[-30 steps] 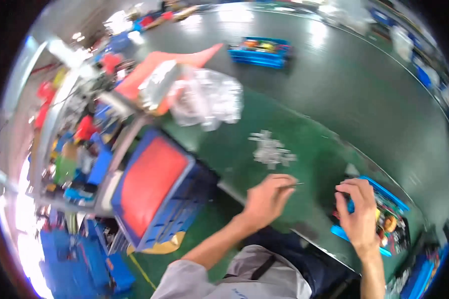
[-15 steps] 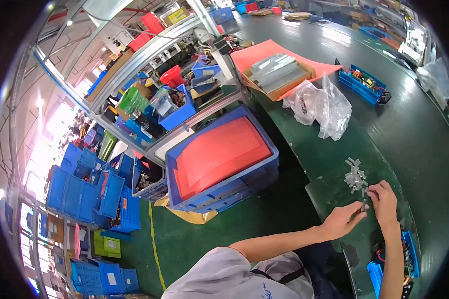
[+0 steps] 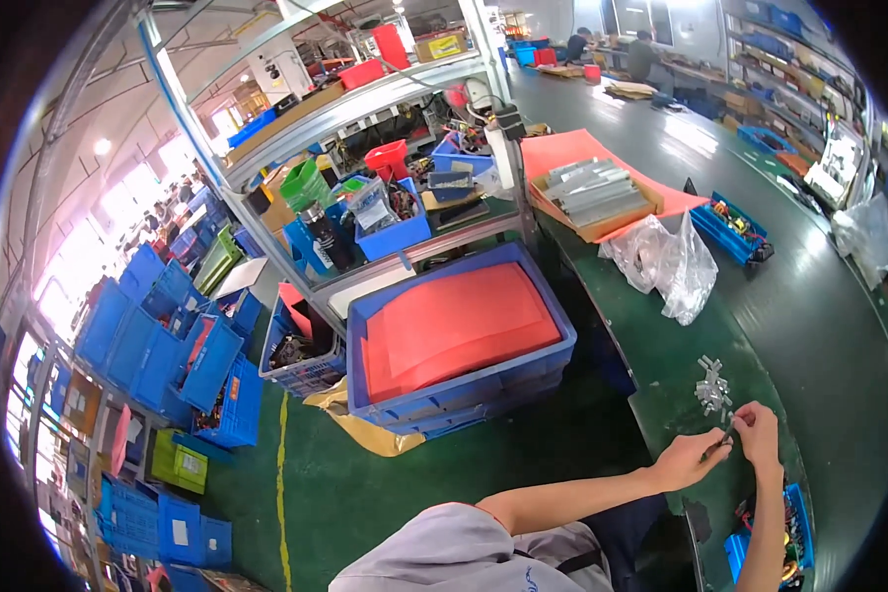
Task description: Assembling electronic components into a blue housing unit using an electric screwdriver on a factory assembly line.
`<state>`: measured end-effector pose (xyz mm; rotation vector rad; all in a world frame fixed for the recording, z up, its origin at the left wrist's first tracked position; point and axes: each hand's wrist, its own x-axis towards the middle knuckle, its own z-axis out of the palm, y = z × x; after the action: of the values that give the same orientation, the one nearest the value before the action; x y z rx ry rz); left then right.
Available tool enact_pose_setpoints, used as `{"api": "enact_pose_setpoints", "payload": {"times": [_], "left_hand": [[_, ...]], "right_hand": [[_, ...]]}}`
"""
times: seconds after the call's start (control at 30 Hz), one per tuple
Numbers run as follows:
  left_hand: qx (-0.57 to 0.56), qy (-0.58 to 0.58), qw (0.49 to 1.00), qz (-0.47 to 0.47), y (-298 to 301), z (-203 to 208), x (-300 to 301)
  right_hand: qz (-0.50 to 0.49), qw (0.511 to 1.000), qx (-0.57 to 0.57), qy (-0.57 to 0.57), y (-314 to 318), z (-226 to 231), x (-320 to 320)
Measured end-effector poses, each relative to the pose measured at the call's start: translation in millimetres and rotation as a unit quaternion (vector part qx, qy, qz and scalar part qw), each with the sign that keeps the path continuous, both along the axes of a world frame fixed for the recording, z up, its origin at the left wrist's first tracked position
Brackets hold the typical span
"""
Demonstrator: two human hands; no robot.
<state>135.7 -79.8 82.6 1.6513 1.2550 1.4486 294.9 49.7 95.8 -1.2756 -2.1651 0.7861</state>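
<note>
Over the green bench top, my left hand (image 3: pixel 689 462) is closed in a pinch on a small dark grey piece (image 3: pixel 727 435), too small to name surely. My right hand (image 3: pixel 758 432) meets it from the right, thumb and fingers pressed together at the upper end of that piece; whatever the right fingers hold is hidden. Just beyond my hands lies a loose pile of small shiny, clear-silver pieces (image 3: pixel 712 388). A blue open housing with wires and electronic parts (image 3: pixel 797 538) rests on the bench, partly covered by my right forearm.
Farther along the bench lie crumpled clear plastic bags (image 3: pixel 669 266), a cardboard box of grey metal bars (image 3: pixel 594 193) on red sheeting, and another blue housing (image 3: pixel 732 233). To the left stand a blue crate with red sheets (image 3: pixel 464 331) and a shelf rack (image 3: pixel 395 252). People work far back.
The view has tilted up, so the scene sits lower and more of the far room shows. My hands have come closer, fingertips now meeting at the small grey piece.
</note>
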Motion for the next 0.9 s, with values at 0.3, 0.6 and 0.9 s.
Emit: {"api": "enact_pose_setpoints", "payload": {"times": [0.3, 0.6, 0.9], "left_hand": [[0.035, -0.018, 0.999, 0.026, -0.2, -8.4, -1.5], [0.024, -0.02, 0.999, 0.006, -1.6, -11.3, 1.0], [-0.007, -0.017, 1.0, -0.023, 0.1, -7.6, -0.4]], "right_hand": [[-0.012, 0.999, 0.011, -0.049, -9.7, -0.5, 4.2], [-0.01, 0.992, -0.077, -0.1, -12.6, 12.8, 16.4], [-0.028, 0.997, 0.057, -0.031, -15.7, 0.2, 23.9]]}}
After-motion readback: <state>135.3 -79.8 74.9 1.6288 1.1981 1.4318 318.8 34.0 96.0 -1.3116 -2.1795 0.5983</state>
